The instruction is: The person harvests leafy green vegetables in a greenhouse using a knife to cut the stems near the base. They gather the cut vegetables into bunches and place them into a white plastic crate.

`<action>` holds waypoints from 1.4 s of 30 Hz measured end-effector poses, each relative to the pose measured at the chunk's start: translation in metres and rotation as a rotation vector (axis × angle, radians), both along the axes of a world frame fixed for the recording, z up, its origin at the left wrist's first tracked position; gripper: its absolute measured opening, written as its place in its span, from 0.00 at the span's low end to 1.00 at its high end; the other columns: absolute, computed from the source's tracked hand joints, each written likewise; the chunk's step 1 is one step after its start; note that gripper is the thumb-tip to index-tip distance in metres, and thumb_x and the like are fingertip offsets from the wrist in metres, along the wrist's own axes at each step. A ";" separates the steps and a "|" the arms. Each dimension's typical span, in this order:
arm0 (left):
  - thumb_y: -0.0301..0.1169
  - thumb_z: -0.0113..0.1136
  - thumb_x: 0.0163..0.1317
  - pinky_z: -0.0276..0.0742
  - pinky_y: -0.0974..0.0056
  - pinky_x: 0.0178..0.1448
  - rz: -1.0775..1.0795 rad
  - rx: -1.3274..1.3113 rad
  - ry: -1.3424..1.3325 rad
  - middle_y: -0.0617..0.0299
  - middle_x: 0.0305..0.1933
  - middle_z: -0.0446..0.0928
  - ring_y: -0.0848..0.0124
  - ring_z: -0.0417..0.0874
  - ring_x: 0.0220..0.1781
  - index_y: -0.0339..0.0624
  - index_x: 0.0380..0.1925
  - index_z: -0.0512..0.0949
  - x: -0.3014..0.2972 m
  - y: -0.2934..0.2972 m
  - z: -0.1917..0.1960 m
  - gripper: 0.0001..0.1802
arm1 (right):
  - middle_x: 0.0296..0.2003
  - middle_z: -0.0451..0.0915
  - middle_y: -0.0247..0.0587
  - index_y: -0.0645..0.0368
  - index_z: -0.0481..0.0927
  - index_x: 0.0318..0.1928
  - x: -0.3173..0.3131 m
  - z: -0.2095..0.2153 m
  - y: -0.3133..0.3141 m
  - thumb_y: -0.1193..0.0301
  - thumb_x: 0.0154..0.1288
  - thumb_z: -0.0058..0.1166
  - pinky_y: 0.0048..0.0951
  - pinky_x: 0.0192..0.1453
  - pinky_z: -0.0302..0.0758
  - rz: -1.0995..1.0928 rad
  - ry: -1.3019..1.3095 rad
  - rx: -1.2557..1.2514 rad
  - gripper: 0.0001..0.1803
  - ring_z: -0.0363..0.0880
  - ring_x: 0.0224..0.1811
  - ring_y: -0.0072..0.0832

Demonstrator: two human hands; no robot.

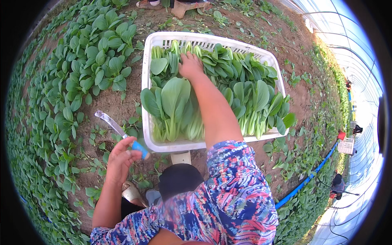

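My left hand point(121, 160) is closed on a small knife with a blue handle point(140, 148). Its curved, dirt-smeared blade point(109, 122) points up and away to the left. My right arm stretches over a white plastic crate point(148, 116) in front of me. At the crate's far left, my right hand point(191, 66) rests on heads of bok choy point(161, 65), fingers extended over the pale stems, tips partly hidden among them. The heads lie in two rows: the far row's stems face the far wall, while the near row's point(173, 122) face me.
Growing bok choy point(94, 57) fills the bed on the left. Loose leaves lie on the bare soil point(98, 104). A blue hose point(300, 186) runs along the right. Another person's foot point(149, 5) shows at the top, and a person point(338, 185) is far right beside the plastic greenhouse wall.
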State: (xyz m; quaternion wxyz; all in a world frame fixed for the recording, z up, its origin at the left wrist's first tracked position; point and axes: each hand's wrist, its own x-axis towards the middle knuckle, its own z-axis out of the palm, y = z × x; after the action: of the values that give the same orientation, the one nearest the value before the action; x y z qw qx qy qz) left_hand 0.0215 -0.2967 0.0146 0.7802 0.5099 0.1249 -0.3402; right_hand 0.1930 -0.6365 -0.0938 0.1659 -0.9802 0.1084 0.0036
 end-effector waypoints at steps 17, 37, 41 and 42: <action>0.29 0.52 0.53 0.76 0.65 0.47 -0.051 0.015 0.010 0.57 0.48 0.72 0.70 0.79 0.40 0.34 0.52 0.67 -0.002 -0.011 -0.019 0.24 | 0.56 0.68 0.47 0.49 0.67 0.58 -0.122 0.010 -0.252 0.60 0.45 0.48 0.46 0.61 0.61 -0.231 0.448 0.029 0.33 0.67 0.57 0.45; 0.25 0.54 0.56 0.69 0.69 0.48 0.233 -0.325 -0.489 0.63 0.50 0.66 0.76 0.73 0.42 0.38 0.48 0.68 -0.113 0.074 0.046 0.18 | 0.57 0.64 0.45 0.63 0.56 0.63 -0.240 0.146 0.246 0.68 0.61 0.47 0.32 0.63 0.57 0.532 0.428 1.374 0.31 0.61 0.60 0.32; 0.24 0.54 0.53 0.69 0.68 0.49 0.319 0.087 -0.780 0.59 0.52 0.61 0.74 0.74 0.43 0.43 0.49 0.68 -0.147 0.102 0.029 0.21 | 0.58 0.61 0.48 0.64 0.48 0.65 -0.274 0.142 0.297 0.73 0.63 0.42 0.36 0.60 0.66 0.354 0.403 1.445 0.31 0.65 0.58 0.37; 0.24 0.54 0.52 0.70 0.68 0.49 0.323 0.015 -0.692 0.57 0.54 0.59 0.74 0.75 0.43 0.44 0.50 0.67 -0.155 0.109 0.030 0.22 | 0.58 0.60 0.49 0.65 0.49 0.65 -0.277 0.142 0.303 0.73 0.63 0.42 0.36 0.60 0.65 0.408 0.398 1.406 0.31 0.65 0.59 0.38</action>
State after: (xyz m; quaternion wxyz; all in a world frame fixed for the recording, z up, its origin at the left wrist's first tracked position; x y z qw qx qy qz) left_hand -0.1337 -0.1875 0.0443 0.8160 0.5741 -0.0646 -0.0196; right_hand -0.0837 -0.3335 0.0487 0.7248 -0.6252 -0.0751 0.2794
